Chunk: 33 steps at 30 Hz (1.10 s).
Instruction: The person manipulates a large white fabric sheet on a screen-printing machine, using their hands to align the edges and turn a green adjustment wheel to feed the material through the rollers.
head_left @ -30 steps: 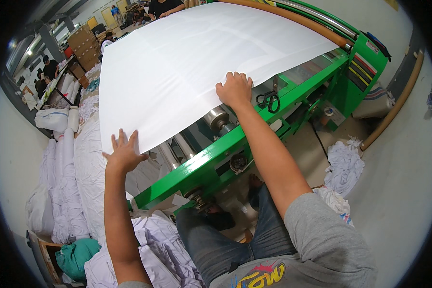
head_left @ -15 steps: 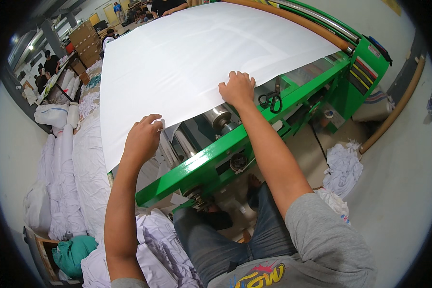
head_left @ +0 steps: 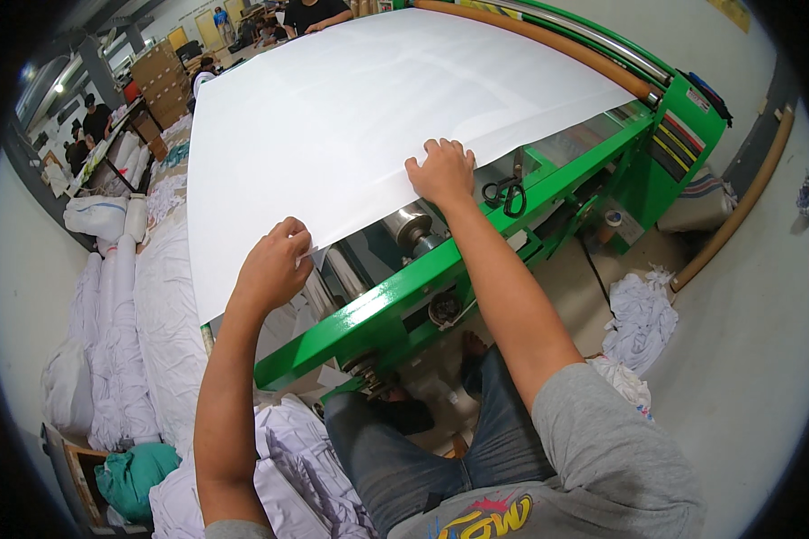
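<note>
A wide white sheet (head_left: 333, 117), paper or cloth I cannot tell, lies spread over a green-framed roller machine (head_left: 368, 310). Its near edge is pinched by my left hand (head_left: 279, 260), thumb and fingers closed together. Farther right along that same edge is my right hand (head_left: 442, 175), its fingers bent over the sheet and the thumb hidden beneath or behind. Just right of this hand, black-handled scissors (head_left: 513, 198) rest on the machine near the green rail. Metal rollers (head_left: 410, 226) show below the sheet's edge, between my hands.
A brown roll (head_left: 584, 56) spans the machine's far side. White cloth (head_left: 175, 332) and wrapped rolls (head_left: 117, 350) lie at left, beside a green bundle (head_left: 137, 481). A cloth heap (head_left: 640, 319) and long brown tube (head_left: 737, 207) are at right. A person (head_left: 316, 15) stands beyond the sheet.
My left hand has shifted slightly right and its fingers have drawn together on the sheet's edge. My right hand has moved a little left and down, still on the edge.
</note>
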Tool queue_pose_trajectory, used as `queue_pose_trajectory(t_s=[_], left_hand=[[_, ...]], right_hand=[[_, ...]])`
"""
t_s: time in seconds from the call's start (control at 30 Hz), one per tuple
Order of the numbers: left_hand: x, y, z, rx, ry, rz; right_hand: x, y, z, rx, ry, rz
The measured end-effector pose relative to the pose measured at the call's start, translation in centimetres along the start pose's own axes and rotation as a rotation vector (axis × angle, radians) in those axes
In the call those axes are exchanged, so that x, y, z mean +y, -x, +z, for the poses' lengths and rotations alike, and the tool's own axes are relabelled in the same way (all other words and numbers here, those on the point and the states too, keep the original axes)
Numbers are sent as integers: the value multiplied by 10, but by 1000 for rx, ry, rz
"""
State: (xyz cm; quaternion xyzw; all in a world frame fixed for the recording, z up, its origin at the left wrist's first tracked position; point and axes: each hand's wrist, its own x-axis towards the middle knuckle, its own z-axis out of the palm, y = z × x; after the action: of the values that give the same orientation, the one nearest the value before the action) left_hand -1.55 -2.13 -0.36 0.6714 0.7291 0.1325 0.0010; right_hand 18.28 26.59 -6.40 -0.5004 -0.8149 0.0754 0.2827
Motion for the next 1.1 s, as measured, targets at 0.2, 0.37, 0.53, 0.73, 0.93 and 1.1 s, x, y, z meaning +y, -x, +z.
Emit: queue_pose_trajectory(t_s=[0.2, 0.37, 0.53, 0.73, 0.93, 1.1], left_hand=[[-5, 3, -10, 26, -20, -150], [-24, 5, -15, 7, -277, -654], [-115, 35, -1, -72, -179, -880], [-113, 35, -3, -292, -231, -966], [-52, 33, -25, -432, -253, -907], [-56, 34, -19, -499, -318, -908]], right_hand=[[0, 0, -2, 3, 22, 11], [4, -2, -3, -6, 55, 22], [-4, -1, 1, -7, 62, 14], [1, -3, 3, -12, 78, 26], [2, -2, 1, 10, 80, 34], [-2, -2, 0, -24, 78, 43]])
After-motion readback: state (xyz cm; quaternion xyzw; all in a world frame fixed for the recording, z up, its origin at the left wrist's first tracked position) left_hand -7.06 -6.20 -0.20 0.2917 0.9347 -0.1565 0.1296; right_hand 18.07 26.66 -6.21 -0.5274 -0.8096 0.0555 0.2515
